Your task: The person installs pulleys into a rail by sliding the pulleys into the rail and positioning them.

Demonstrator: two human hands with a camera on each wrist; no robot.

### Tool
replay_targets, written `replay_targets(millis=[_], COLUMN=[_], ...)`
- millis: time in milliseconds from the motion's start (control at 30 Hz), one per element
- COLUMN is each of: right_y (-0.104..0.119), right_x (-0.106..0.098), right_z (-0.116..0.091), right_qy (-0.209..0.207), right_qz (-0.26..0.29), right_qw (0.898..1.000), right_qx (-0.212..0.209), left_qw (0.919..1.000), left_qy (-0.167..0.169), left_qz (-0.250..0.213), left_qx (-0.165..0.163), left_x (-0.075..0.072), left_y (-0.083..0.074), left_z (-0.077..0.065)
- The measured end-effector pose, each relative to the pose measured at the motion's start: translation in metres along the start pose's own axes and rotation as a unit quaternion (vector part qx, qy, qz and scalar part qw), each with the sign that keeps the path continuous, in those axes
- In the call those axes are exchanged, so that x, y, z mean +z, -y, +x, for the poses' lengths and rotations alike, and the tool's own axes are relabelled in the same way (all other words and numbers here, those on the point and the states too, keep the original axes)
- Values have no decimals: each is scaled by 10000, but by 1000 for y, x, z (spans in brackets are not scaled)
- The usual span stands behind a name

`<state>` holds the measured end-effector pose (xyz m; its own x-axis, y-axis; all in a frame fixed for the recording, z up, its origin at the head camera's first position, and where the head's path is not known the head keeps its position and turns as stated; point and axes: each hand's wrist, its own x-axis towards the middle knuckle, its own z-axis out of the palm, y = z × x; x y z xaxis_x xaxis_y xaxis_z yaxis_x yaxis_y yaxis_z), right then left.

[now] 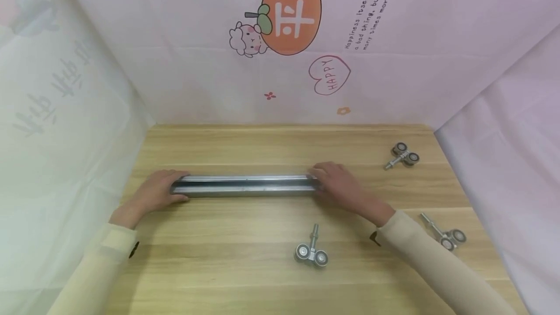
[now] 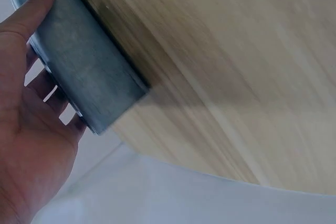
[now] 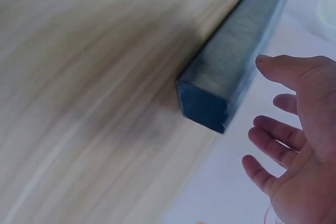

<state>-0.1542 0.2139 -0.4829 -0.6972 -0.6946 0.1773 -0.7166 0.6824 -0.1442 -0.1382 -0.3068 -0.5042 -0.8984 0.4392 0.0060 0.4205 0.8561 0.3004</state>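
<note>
A grey metal channel rail (image 1: 245,191), with a long slot facing up, lies crosswise over the wooden table in the head view. My left hand (image 1: 158,191) grips its left end; the left wrist view shows the thumb on one side face of the rail (image 2: 86,51) and the fingers at the opposite side. Around the right end is my right hand (image 1: 339,186). The right wrist view has that hand (image 3: 304,135) with spread, loosely bent fingers, its thumb tip close to the rail (image 3: 231,51). Whether the thumb touches is unclear. The rail's hollow square end faces the camera there.
Three twin-wheeled rollers with threaded bolts lie on the wooden table (image 1: 218,256): one roller (image 1: 311,253) in front of the rail, another (image 1: 403,155) at the back right, a third (image 1: 445,235) beside the right sleeve. Printed white cloth (image 1: 197,77) encloses the back and sides.
</note>
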Motion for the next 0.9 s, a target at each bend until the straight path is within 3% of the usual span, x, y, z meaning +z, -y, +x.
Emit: replay_targets(millis=[167,367,467,900], right_y=[6,18,25,38], right_x=[-16,-15,-12,17], right_z=[-7,-22,-27,-44], right_qy=[-18,-18,-89,512], right_qz=[48,-7,111,909], right_qw=[9998,9918,9866,9733], right_qx=[-203,-1279,-1627,-2044], left_qw=[9999,9999,9998,9995], left_qy=[-135,-135,-114,-251], left_qz=[-17,-75,-116,-152], left_qx=[-44,-74,-99,-125], left_x=[0,0,0,6], left_y=[8,11,11,14], left_z=[-7,-10,-10,-11])
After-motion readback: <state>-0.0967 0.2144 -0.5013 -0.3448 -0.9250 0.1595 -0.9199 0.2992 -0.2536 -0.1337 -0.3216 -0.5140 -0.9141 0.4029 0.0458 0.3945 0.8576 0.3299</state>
